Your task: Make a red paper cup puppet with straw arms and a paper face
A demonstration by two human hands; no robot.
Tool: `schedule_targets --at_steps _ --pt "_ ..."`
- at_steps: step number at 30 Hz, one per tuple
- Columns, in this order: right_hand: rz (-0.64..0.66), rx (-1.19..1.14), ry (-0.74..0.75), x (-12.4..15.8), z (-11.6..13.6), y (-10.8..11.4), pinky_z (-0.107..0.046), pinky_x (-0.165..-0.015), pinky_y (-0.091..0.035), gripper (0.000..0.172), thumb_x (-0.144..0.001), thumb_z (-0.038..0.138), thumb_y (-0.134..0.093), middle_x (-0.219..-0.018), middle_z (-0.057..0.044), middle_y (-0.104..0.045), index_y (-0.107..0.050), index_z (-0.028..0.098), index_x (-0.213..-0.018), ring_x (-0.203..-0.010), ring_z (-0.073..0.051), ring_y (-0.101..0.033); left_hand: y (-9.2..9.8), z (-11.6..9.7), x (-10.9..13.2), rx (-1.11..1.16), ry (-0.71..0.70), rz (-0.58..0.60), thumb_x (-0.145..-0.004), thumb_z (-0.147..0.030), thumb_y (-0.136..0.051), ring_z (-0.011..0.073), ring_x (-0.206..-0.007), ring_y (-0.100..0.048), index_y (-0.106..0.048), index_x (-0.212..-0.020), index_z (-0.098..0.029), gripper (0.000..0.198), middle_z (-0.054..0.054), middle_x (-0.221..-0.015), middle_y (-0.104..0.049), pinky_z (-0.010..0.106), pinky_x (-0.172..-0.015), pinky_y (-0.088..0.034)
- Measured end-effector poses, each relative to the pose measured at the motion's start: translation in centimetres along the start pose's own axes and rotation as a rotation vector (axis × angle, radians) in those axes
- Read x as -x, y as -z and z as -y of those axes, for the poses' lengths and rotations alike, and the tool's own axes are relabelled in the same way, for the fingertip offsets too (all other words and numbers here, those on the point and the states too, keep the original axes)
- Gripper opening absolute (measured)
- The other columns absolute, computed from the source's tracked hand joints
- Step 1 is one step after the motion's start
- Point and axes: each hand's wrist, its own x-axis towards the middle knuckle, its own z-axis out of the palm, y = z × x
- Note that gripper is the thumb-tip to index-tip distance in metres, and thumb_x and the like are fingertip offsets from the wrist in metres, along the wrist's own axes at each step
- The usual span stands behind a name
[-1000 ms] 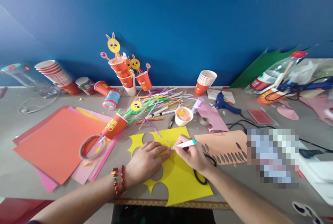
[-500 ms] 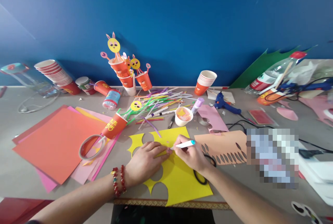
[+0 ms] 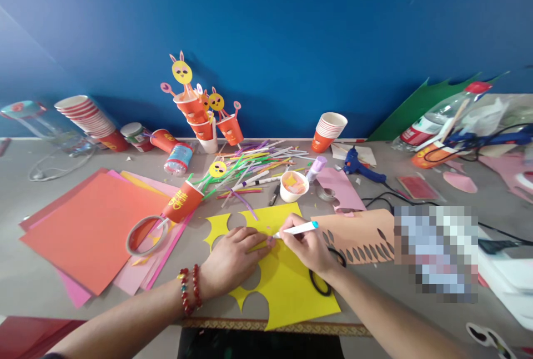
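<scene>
My right hand is closed round a white marker with a blue end, its tip down at a small pink paper piece. That piece lies on a yellow paper sheet with round cut-outs along its left side. My left hand rests flat on the sheet, fingers stretched out, fingertips pressing at the pink piece's left edge. Black-handled scissors lie partly hidden under my right hand and wrist.
Behind the sheet stand a white tub of paper scraps and a heap of straws. Orange paper and a tape roll lie left. A peach sheet and a blue glue gun with its cord are right.
The marker's blue end has swung slightly right and up, and it now leans lower. My left hand stays in place on the yellow sheet.
</scene>
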Motion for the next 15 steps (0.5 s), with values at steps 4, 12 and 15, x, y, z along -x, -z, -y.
schedule_targets --at_steps 4,12,15 --pt "0.037 0.015 -0.016 0.0 -0.01 -0.01 -0.023 -0.051 -0.035 0.016 -0.091 0.026 -0.054 -0.064 0.004 -0.053 -0.053 0.022 -0.075 -0.055 -0.013 -0.049 0.02 0.02 0.01 0.012 0.002 0.016 -0.088 -0.011 -0.055 0.0262 -0.115 -0.058 -0.058 -0.13 -0.024 0.043 0.004 -0.129 -0.066 0.043 -0.095 -0.052" --pt "0.067 0.035 -0.021 -0.07 0.06 -0.06 -0.022 -0.052 -0.035 0.016 -0.091 0.026 -0.054 -0.063 0.004 -0.055 -0.053 0.022 -0.075 -0.056 -0.013 -0.051 0.01 0.0 -0.05 0.011 0.002 0.011 -0.088 -0.01 -0.054 0.0258 -0.114 -0.058 -0.059 -0.129 -0.024 0.043 0.005 -0.129 -0.066 0.042 -0.095 -0.052" --pt "0.072 0.037 -0.017 -0.12 -0.08 -0.12 -0.022 -0.053 -0.036 0.016 -0.091 0.027 -0.055 -0.065 0.004 -0.056 -0.054 0.022 -0.076 -0.057 -0.013 -0.052 0.0 -0.02 -0.05 0.011 0.002 0.007 -0.087 -0.009 -0.054 0.0257 -0.114 -0.058 -0.06 -0.127 -0.024 0.043 0.005 -0.129 -0.067 0.042 -0.095 -0.052"
